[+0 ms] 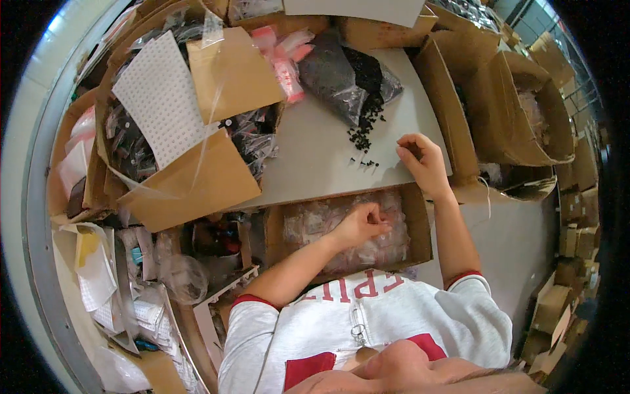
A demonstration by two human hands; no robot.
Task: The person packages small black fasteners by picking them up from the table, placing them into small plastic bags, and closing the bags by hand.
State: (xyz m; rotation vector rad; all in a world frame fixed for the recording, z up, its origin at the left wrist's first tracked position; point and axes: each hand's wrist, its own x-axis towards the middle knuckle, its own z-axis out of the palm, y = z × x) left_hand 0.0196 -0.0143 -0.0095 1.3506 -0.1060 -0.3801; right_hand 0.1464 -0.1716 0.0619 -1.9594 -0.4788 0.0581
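My left hand (pixel 359 225) is closed, its fingers curled together above a cardboard box (pixel 425 226) filled with small clear plastic bags (pixel 308 226). Whatever it may hold is too small to make out. Over the right side of the white tabletop (pixel 302 157) hovers my right hand (pixel 424 164), thumb and fingers pinched; anything between them is hidden. Just left of it lie a few loose black screws (pixel 371 163). Behind these, a heap of small black pieces (pixel 362 139) spills from a large clear plastic bag (pixel 331 75).
A big open carton (pixel 190 184) of bagged parts stands on the left, a dotted white sheet (pixel 161 98) on top. Pink-and-clear bags (pixel 285 62) lie at the back. Tall cartons (pixel 453 105) border the right side. Papers (pixel 98 282) and plastic bags crowd the lower left.
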